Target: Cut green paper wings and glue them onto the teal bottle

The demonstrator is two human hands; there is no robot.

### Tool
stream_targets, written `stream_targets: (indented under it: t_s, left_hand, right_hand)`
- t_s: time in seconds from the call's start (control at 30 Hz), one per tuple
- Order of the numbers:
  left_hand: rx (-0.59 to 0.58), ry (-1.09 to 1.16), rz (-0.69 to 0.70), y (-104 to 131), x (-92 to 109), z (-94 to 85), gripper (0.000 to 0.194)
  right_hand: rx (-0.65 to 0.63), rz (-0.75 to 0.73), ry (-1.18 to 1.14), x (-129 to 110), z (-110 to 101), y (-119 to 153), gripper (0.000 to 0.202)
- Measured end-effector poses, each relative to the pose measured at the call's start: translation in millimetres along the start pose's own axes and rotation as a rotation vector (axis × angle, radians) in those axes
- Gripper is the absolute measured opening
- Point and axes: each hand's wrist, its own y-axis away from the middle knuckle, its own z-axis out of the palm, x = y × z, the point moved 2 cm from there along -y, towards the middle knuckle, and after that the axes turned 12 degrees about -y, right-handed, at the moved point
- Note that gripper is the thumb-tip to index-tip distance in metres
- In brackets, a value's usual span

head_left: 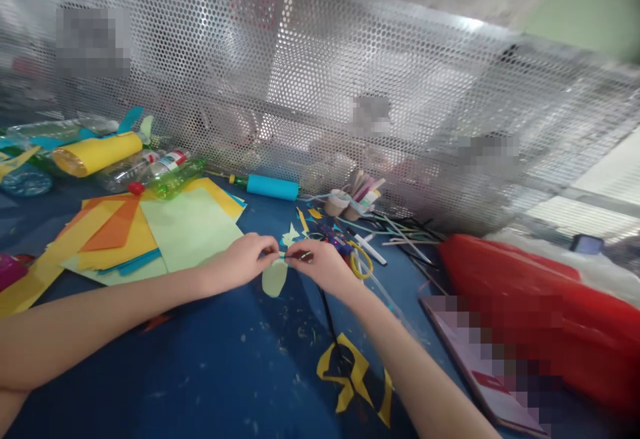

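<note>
Pinching, fingertips nearly closed, the left hand [253,256] and right hand [325,264] are gripping a thin light-blue piece [282,256] between them, a rounded pale-green paper cutout [275,281] showing just below; steadiness is mattering next.

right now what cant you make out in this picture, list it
Head view: what sits between the left hand and right hand, covered by fingers.
Head view: shapes beyond the perforated screen, blurred and screened by it.
Head view: pink object, cut off by the left edge.
Head view: part of the flat board, hidden by pixelation.
</note>
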Motion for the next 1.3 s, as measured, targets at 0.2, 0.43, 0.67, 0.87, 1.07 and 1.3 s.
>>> stream_targets:
  t_s: [0.2,0.43,0.67,0.87,1.07,1.3]
  left_hand:
    - [-0.013,0.011,-0.093,-13.6,-14.8,-28.8,0.022]
    - [-0.105,-0.053,-0.093,-16.3,-37.5,-12.7,0.027]
    - [0.016,-0.182,0.041,-7.4,-33.5,21.2,0.044]
    - [-0.029,-0.095,0.001,-7.0,-31.0,19.9,0.031]
    - [-0.048,-0.057,-0.06,-7.3,-33.8,21.5,0.04]
    - [-0.02,-0.045,-0.081,-5.9,-33.0,21.8,0.045]
  right_hand:
    - [0.196,0.018,0.086,24.6,2.0,-5.2,0.013]
    - [0.188,-0.021,0.116,30.9,15.7,-5.1,0.015]
    - [0.224,-0.015,0.102,33.4,18.8,-3.6,0.014]
    - [0.262,-0.009,0.02,32.1,19.2,-4.1,0.013]
    - [0.317,0.036,-0.122,41.0,13.5,-6.7,0.014]
    - [0.301,-0.005,-0.006,36.4,16.6,-4.7,0.011]
